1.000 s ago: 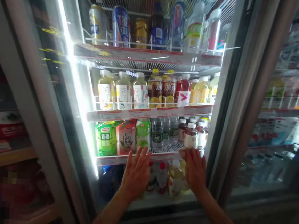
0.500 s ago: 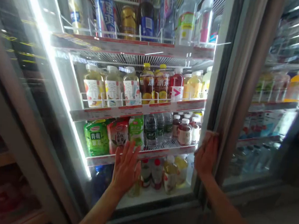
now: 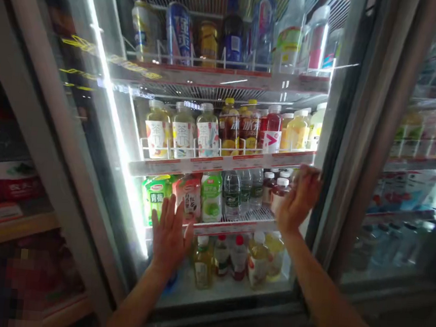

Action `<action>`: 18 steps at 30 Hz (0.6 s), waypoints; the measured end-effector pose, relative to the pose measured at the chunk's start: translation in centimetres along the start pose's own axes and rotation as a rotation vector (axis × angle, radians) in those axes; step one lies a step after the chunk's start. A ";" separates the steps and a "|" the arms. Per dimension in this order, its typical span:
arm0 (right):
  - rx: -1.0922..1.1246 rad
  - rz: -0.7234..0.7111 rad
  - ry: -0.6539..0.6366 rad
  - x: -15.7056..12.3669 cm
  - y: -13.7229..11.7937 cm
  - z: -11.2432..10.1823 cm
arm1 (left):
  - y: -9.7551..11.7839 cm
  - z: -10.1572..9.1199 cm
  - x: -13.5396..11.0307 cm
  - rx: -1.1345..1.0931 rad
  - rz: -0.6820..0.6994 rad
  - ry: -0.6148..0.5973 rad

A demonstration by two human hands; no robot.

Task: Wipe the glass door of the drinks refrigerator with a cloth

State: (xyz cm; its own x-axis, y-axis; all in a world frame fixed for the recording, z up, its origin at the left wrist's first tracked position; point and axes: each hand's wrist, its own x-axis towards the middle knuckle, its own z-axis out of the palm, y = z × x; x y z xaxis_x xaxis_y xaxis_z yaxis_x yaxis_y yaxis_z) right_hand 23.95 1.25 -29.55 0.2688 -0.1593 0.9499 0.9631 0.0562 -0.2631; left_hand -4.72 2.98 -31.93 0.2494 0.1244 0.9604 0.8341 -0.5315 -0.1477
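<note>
My left hand point(image 3: 169, 235) is raised with its fingers stretched out, palm toward the glass door of a drinks fridge. It appears in front of a green pouch point(image 3: 156, 197) and a red tea pouch point(image 3: 187, 196); whether it touches the glass I cannot tell. At the right side of the door, my right hand point(image 3: 295, 206) is closed, with bent fingers around something small and brownish that is blurred. The door frame point(image 3: 333, 194) is just right of it. Small dark bottles with white caps point(image 3: 281, 187) are partly hidden behind this hand.
Behind the glass, shelves hold cans point(image 3: 179, 33), tea bottles point(image 3: 182, 135), water bottles point(image 3: 232, 195) and juice bottles point(image 3: 257, 263). Another fridge with bottles point(image 3: 398, 240) stands at the right. On the left are wooden-edged shelves point(image 3: 17, 230) with red packs.
My right hand has moved up along the door's right side, slightly away from the frame. The left hand has shifted left across the door front. The view has turned slightly left.
</note>
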 end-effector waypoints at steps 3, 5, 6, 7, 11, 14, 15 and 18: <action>0.109 -0.251 -0.223 -1.3 -3.6 0.2 | 0.1 0.1 0.0 0.013 -0.031 0.007; 0.119 -0.357 -0.286 -1.6 -4.1 0.0 | 0.2 0.1 0.0 0.019 -0.027 0.000; 0.095 -0.339 -0.257 -1.4 -3.5 -0.1 | 0.3 0.0 0.0 0.018 -0.018 -0.005; 0.058 -0.276 -0.193 -0.9 -2.5 -0.1 | 0.3 0.0 0.0 0.016 -0.011 -0.008; -0.016 -0.029 0.040 0.6 -0.8 0.4 | 0.5 0.3 -0.1 0.021 -0.034 0.011; 0.057 -0.213 -0.114 -0.4 -3.6 0.5 | 0.6 0.5 -0.1 0.031 -0.057 0.025; 0.080 -0.295 -0.181 -0.8 -4.2 0.4 | 0.6 0.6 -0.2 0.033 -0.056 0.022; 0.062 -0.329 -0.200 -0.4 -2.8 0.1 | 0.6 0.4 -0.2 0.036 -0.048 -0.008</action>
State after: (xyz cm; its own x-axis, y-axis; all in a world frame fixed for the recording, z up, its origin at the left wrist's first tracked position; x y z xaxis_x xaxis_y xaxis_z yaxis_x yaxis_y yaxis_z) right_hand 21.14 1.22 -29.18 -0.0678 0.0158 0.9976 0.9933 0.0950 0.0660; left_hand -4.08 3.00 -32.32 0.2125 0.1555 0.9647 0.8623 -0.4943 -0.1102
